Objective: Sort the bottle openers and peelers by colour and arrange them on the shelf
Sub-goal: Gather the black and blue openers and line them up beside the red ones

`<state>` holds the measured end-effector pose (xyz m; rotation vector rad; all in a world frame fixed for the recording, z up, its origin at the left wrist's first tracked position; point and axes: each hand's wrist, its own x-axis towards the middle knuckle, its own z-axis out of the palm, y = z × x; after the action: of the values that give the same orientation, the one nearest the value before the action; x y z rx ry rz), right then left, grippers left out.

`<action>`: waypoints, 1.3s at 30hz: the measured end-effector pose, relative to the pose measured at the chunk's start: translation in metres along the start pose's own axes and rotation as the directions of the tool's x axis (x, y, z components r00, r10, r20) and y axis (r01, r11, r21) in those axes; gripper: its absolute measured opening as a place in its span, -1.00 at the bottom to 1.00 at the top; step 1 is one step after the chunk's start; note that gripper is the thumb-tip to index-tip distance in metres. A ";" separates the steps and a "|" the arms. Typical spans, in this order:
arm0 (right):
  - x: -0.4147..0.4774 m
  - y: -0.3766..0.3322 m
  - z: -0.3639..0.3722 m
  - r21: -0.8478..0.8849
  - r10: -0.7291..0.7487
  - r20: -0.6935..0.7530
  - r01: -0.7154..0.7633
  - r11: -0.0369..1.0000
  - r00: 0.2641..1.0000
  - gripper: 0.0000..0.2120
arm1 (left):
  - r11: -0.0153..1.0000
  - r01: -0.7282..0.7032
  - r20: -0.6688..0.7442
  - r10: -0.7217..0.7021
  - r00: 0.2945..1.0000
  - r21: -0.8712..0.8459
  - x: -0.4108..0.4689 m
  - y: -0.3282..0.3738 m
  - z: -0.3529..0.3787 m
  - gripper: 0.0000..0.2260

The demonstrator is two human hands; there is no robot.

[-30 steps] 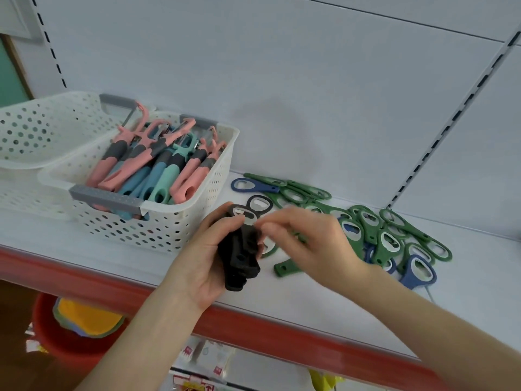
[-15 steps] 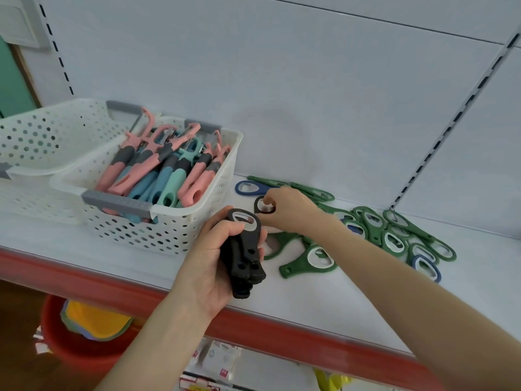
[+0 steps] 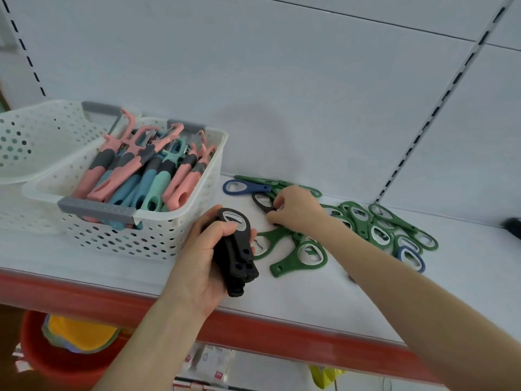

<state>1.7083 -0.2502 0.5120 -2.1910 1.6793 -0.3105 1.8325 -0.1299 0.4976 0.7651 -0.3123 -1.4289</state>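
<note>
Clutching a stack of black openers [image 3: 235, 249] in the left hand [image 3: 203, 266], grip wrapped round; pinching a loose black opener [image 3: 261, 201] with the right hand [image 3: 296, 211] on the shelf [image 3: 310, 294], between peeler basket [image 3: 197, 221] and green openers [image 3: 377, 230]. Best lifted clear, then nested handle-aligned.

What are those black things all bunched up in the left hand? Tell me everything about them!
A stack of black bottle openers, flat and matte, plastic by the look. The top one has an oval ring with a pale insert; the handle ends have small round holes. The left hand grips the stack round its middle, rings away, handles towards the person, over the front edge of the white shelf.
</note>
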 end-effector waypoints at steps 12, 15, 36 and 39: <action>-0.110 -0.019 -0.018 0.451 -0.128 -0.065 0.143 0.881 0.990 -0.93 | 0.993 -0.008 0.049 0.002 0.999 0.118 0.004 -0.016 0.018 -0.70; -0.116 -0.008 -0.019 0.561 -0.088 -0.129 0.146 0.815 0.988 -0.92 | 0.986 -0.046 0.011 0.045 0.999 0.158 0.003 -0.025 0.029 -0.82; -0.179 0.267 -0.157 0.790 -0.088 0.288 -0.185 0.584 0.954 -0.64 | 0.777 -0.275 0.394 0.038 0.918 0.566 -0.021 -0.218 0.205 -0.48; -0.184 0.296 -0.169 0.538 -0.099 0.190 -0.019 0.843 0.977 -0.58 | 0.685 -0.334 0.466 -0.009 0.885 0.648 -0.024 -0.239 0.213 -0.63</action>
<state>1.3320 -0.1656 0.5524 -1.7643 1.2393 -0.4772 1.5129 -0.1582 0.5058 0.9953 -1.3329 -1.2739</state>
